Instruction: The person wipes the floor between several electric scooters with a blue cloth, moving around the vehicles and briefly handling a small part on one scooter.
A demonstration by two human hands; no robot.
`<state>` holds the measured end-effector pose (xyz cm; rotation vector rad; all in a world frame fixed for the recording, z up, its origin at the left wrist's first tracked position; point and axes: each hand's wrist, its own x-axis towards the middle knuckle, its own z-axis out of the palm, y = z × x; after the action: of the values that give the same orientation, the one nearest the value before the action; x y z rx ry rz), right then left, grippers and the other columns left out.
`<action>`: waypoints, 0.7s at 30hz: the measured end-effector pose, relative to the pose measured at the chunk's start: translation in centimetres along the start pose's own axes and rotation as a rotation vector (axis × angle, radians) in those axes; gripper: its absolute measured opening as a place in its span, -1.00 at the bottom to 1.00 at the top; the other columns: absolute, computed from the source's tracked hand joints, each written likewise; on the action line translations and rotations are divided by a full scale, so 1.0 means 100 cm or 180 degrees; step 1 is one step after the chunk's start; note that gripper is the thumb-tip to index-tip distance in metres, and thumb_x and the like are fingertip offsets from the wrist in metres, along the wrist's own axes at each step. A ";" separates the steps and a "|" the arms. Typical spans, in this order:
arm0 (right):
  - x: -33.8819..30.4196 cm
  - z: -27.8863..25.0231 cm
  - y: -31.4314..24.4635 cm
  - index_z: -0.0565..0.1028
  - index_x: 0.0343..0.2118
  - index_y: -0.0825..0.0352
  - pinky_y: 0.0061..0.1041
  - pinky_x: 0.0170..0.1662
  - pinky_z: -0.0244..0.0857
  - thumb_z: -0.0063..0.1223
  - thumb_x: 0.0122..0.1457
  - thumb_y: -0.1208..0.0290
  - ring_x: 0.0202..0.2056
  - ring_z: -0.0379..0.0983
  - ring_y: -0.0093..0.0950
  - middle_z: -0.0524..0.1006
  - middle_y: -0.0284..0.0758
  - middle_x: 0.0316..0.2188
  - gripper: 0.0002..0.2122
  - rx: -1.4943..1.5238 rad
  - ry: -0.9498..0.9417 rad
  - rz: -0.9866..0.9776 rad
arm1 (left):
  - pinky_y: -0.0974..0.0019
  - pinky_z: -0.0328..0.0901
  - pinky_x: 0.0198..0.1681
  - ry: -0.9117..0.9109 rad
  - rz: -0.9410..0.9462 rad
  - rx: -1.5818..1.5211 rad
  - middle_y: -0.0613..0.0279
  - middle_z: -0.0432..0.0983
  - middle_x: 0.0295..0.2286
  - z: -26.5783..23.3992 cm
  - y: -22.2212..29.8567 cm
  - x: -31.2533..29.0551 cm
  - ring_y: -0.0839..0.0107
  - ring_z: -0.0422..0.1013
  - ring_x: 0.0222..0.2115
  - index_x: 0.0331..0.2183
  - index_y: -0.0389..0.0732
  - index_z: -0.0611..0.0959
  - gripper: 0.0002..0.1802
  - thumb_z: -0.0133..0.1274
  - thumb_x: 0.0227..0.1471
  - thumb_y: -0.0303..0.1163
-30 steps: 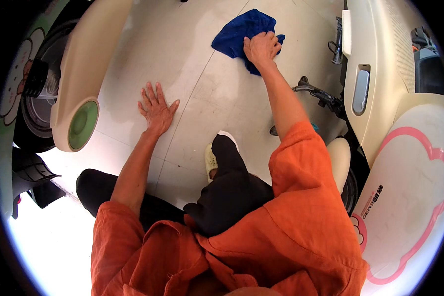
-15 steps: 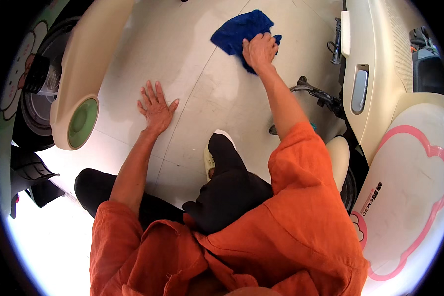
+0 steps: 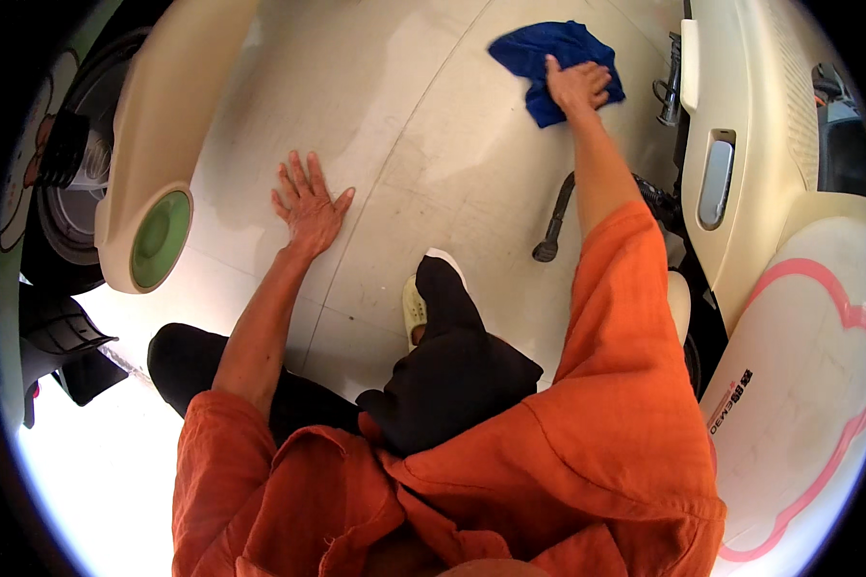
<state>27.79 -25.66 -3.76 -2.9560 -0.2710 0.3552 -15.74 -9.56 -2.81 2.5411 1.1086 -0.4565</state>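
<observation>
On the pale tiled floor [image 3: 394, 125], toward the far right, lies a crumpled dark blue cloth [image 3: 539, 48]. My right hand [image 3: 577, 87] presses on it from above, arm stretched out, thumb apart and fingertips bent into the fabric. My left hand [image 3: 312, 210] rests palm down on the floor at the left of centre, fingers spread and nothing in them. The underside of the cloth and the right palm are hidden.
At the right stands a cream scooter-like vehicle [image 3: 712, 260] with a black kickstand [image 3: 548, 240] near my right forearm. Another vehicle's cream panel with a green round end [image 3: 162, 240] and a dark wheel [image 3: 63, 221] flank the left. My shoe [image 3: 415, 313] stands in the middle.
My right hand has slid the blue cloth to the right across the floor, closer to the vehicle. More of the kickstand shows. My left hand has stayed in place.
</observation>
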 end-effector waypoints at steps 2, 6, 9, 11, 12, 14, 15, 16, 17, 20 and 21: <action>-0.018 0.011 -0.021 -0.17 0.27 0.56 -0.05 0.32 -0.48 -0.26 0.15 -0.24 0.35 -0.45 -0.08 -0.26 0.06 0.33 -0.07 -0.0073 0.0003 -0.0519 | -0.34 -0.53 0.20 0.0075 -0.0073 0.0201 0.03 -0.61 0.29 0.004 -0.003 -0.002 -0.06 -0.62 0.28 0.29 -0.10 -0.29 0.01 -0.20 0.12 0.23; -0.046 0.026 -0.054 -0.08 0.27 0.52 -0.05 0.32 -0.42 -0.28 0.15 -0.26 0.35 -0.36 -0.12 -0.16 0.02 0.33 -0.10 -0.0336 0.0207 -0.1267 | -0.33 -0.53 0.20 -0.0046 -0.0015 -0.0029 0.04 -0.61 0.29 -0.001 0.005 0.002 -0.05 -0.63 0.28 0.29 -0.09 -0.29 0.00 -0.21 0.12 0.23; -0.079 0.031 -0.067 -0.07 0.27 0.52 -0.08 0.32 -0.43 -0.27 0.16 -0.22 0.36 -0.37 -0.14 -0.15 0.02 0.32 -0.13 -0.0419 0.0123 -0.1841 | -0.32 -0.54 0.21 -0.0041 -0.0032 0.0037 0.05 -0.61 0.29 -0.003 0.006 0.004 -0.04 -0.64 0.28 0.29 -0.08 -0.29 0.00 -0.22 0.12 0.24; -0.111 0.033 -0.074 -0.05 0.27 0.52 -0.11 0.33 -0.42 -0.28 0.19 -0.17 0.36 -0.36 -0.15 -0.14 0.01 0.32 -0.17 -0.0409 0.0107 -0.2153 | -0.32 -0.54 0.21 -0.0017 -0.0046 0.0009 0.05 -0.60 0.29 -0.002 0.003 0.003 -0.04 -0.63 0.28 0.29 -0.07 -0.29 0.00 -0.23 0.11 0.25; -0.124 0.036 -0.071 -0.04 0.26 0.52 -0.11 0.33 -0.42 -0.27 0.19 -0.16 0.36 -0.35 -0.15 -0.13 0.01 0.32 -0.18 -0.0428 0.0102 -0.2242 | -0.32 -0.54 0.21 -0.0008 -0.0036 -0.0006 0.05 -0.60 0.29 -0.001 0.004 0.004 -0.04 -0.63 0.28 0.29 -0.07 -0.29 0.00 -0.23 0.11 0.25; -0.163 0.039 -0.072 0.00 0.25 0.53 -0.10 0.33 -0.43 -0.22 0.18 -0.13 0.36 -0.33 -0.15 -0.12 0.01 0.32 -0.19 -0.0395 0.0043 -0.2450 | -0.31 -0.55 0.21 -0.0033 -0.0090 0.0062 0.06 -0.59 0.29 0.001 0.002 0.003 -0.04 -0.61 0.29 0.29 -0.08 -0.27 -0.02 -0.26 0.13 0.26; -0.187 0.040 -0.073 0.02 0.25 0.53 -0.09 0.32 -0.43 -0.18 0.17 -0.11 0.35 -0.31 -0.15 -0.10 0.01 0.32 -0.20 -0.0343 -0.0007 -0.2551 | -0.31 -0.55 0.21 -0.0035 -0.0104 0.0060 0.06 -0.59 0.29 0.002 0.000 0.002 -0.04 -0.61 0.29 0.29 -0.08 -0.27 -0.02 -0.26 0.13 0.26; -0.212 0.041 -0.073 0.04 0.24 0.52 -0.09 0.33 -0.43 -0.15 0.15 -0.10 0.35 -0.30 -0.16 -0.09 0.00 0.32 -0.20 -0.0314 -0.0114 -0.2748 | -0.31 -0.54 0.21 0.0069 -0.0099 0.0070 0.06 -0.56 0.30 0.004 -0.003 0.001 -0.04 -0.60 0.29 0.30 -0.06 -0.24 -0.06 -0.29 0.14 0.24; -0.236 0.041 -0.073 0.06 0.24 0.51 -0.10 0.33 -0.42 -0.12 0.13 -0.09 0.35 -0.29 -0.17 -0.07 -0.01 0.31 -0.20 -0.0290 -0.0222 -0.2936 | -0.30 -0.54 0.21 0.0170 -0.0085 0.0077 0.07 -0.54 0.30 0.006 -0.005 0.002 -0.04 -0.58 0.29 0.30 -0.05 -0.22 -0.09 -0.32 0.16 0.23; -0.314 0.040 -0.070 0.12 0.23 0.46 -0.12 0.33 -0.44 -0.06 0.10 -0.09 0.35 -0.26 -0.20 -0.04 -0.04 0.31 -0.21 -0.0130 -0.0739 -0.3453 | -0.28 -0.55 0.21 0.0268 0.0075 -0.0326 0.10 -0.49 0.31 0.011 -0.018 0.006 -0.03 -0.55 0.29 0.30 0.00 -0.15 -0.18 -0.35 0.19 0.19; -0.333 0.041 -0.069 0.13 0.23 0.45 -0.13 0.33 -0.44 -0.05 0.10 -0.09 0.35 -0.25 -0.20 -0.03 -0.05 0.31 -0.22 -0.0080 -0.0898 -0.3638 | -0.28 -0.55 0.21 0.0261 0.0050 -0.0304 0.10 -0.49 0.31 0.010 -0.021 0.006 -0.03 -0.55 0.29 0.30 0.00 -0.15 -0.18 -0.35 0.19 0.19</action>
<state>-6.16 -25.01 0.76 -2.2315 -1.8238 0.5537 -17.12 -8.23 -4.26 2.5031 1.1105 -0.2907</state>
